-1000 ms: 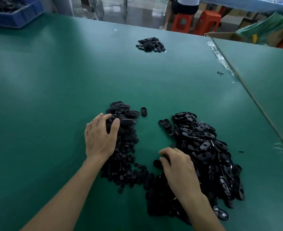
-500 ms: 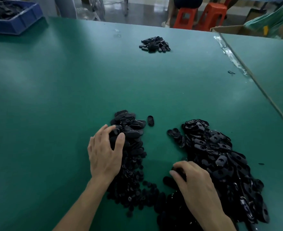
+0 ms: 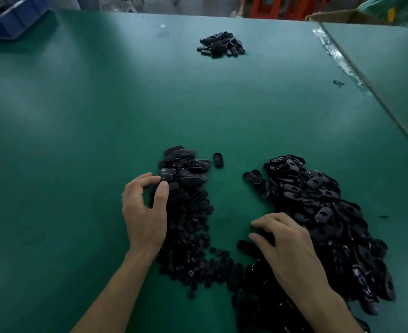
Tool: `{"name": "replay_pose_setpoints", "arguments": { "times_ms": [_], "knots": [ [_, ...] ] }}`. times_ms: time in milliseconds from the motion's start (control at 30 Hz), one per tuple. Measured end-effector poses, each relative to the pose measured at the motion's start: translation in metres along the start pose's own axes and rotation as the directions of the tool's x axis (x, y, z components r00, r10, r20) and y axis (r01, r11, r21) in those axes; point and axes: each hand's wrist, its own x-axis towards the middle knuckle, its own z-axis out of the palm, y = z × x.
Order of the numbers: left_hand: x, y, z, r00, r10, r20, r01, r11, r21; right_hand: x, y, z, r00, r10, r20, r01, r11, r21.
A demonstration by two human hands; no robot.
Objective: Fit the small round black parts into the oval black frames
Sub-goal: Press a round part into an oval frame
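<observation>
- Your right hand (image 3: 291, 251) is nearest, lying knuckles up on the near-left edge of the heap of oval black frames (image 3: 318, 207). Its fingers (image 3: 267, 221) are curled down with the thumb tucked beneath them. A dark shape sits under the fingertips, but I cannot tell whether you have hold of it.
- That heap spreads to the right of those fingers and beyond them, and many frames show a cut-out opening.
- To the left of your right thumb, across a strip of green table (image 3: 78, 121), lie the small round black parts (image 3: 191, 248). They run along the thumb side of your left wrist.
- Your left hand (image 3: 145, 212) sits at the left edge of this second heap. Thumb and forefinger are bent into a ring, and their tips close on a flat oval piece (image 3: 168, 180) at the heap's edge. The remaining fingers are curled beside the forefinger.
- Just beyond and right of those fingertips, more flat oval pieces (image 3: 186, 167) are stacked at the far end of the round parts.
- A lone oval piece (image 3: 218, 160) lies apart, beyond and to the right of your left fingertips, between the two heaps.
- Well beyond both hands sits a small far pile (image 3: 221, 45) of black pieces.
- Far beyond your left fingers, at the table's corner, stands a blue bin (image 3: 10, 20).
- Far right of your right fingers, a taped seam (image 3: 337, 56) joins a neighbouring table (image 3: 395, 68).
</observation>
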Motion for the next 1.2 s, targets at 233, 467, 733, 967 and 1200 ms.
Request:
{"name": "replay_pose_setpoints", "arguments": {
  "times_ms": [233,467,733,967,1200],
  "knots": [
    [-0.003,-0.004,-0.005,0.989,-0.058,-0.138,0.034,0.985,-0.170,0.000,-0.004,0.001,0.999,-0.039,0.033,0.044,0.984,-0.172],
    [-0.006,-0.004,-0.005,0.990,-0.026,-0.141,0.000,0.983,-0.183,0.007,-0.003,-0.001,0.998,0.002,0.062,0.003,0.997,-0.072],
    [-0.027,0.011,-0.006,0.920,0.393,0.013,-0.392,0.920,-0.016,0.006,-0.017,0.002,0.994,0.102,0.034,-0.105,0.863,0.495],
    [-0.060,0.019,-0.006,0.813,0.547,0.200,-0.567,0.822,0.057,0.007,-0.035,0.009,0.975,0.031,0.220,-0.200,0.563,0.802],
    [-0.061,0.023,-0.025,0.747,0.407,0.525,-0.512,0.857,0.064,0.001,-0.043,0.021,0.976,-0.034,0.215,-0.150,0.606,0.781]
  ]
}}
